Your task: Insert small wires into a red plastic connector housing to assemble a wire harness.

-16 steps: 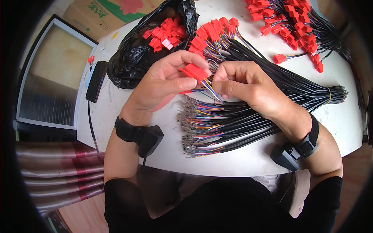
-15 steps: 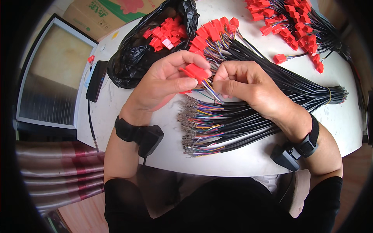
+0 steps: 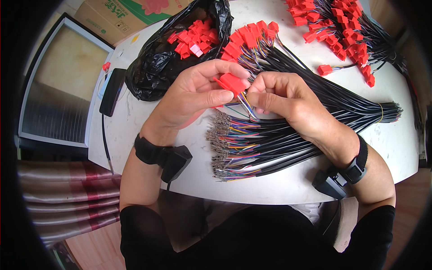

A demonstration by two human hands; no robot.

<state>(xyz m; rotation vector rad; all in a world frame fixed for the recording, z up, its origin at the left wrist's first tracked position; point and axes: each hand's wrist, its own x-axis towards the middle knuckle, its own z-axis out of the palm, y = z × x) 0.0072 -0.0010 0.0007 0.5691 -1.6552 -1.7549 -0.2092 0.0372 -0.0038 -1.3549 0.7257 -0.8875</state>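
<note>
Between the thumb and fingers of my left hand [image 3: 198,87] is a red connector housing [image 3: 231,83], with several thin coloured wires [image 3: 245,104] running out of its lower end. My right hand [image 3: 283,94] is closed in a pinch right beside the housing, at those wires; the fingertips hide exactly what they grip. Under both hands lies a bundle of black cables [image 3: 315,85], tied at its right end. Some of its cables end in red housings [image 3: 247,36] at the top, others in bare crimped terminals [image 3: 220,148] on coloured wires nearer me.
A black plastic bag [image 3: 148,67] holding loose red housings [image 3: 195,38] stands at the far left of the white table [image 3: 193,180]. Another bundle with red housings [image 3: 342,27] lies far right. A black device [image 3: 112,92] with a cord and a cardboard box [image 3: 121,18] are at left.
Both hands stay nearly in place. The red housing in my left hand has shifted slightly right and tilted a little, and my right fingers remain pinched beside it.
</note>
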